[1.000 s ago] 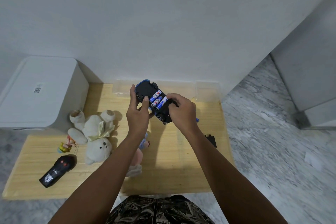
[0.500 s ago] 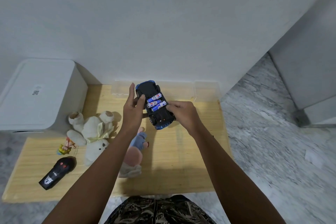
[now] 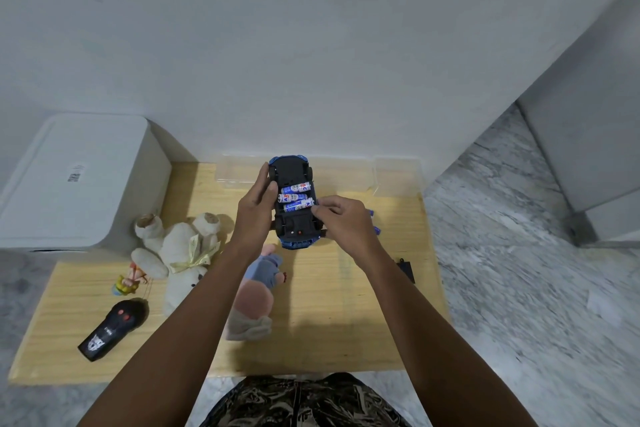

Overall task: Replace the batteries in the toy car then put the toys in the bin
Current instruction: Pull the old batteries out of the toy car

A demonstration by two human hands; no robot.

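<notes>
A blue toy car is held upside down above the wooden table, its black underside up. Three blue-and-white batteries lie side by side in its uncovered battery bay. My left hand grips the car's left side, thumb over the edge by a wheel. My right hand holds the car's right side, its fingertips at the end of the nearest battery. Loose blue batteries peek out on the table behind my right hand. A small black cover lies near the table's right edge.
A white lidded bin stands at the left. A clear plastic box sits at the table's back. A white plush bear, a small figurine, a black remote and a pink-and-blue plush lie on the table.
The car has turned from a diagonal to pointing straight away from me. My right hand's fingers have slid to the end of the nearest battery.
</notes>
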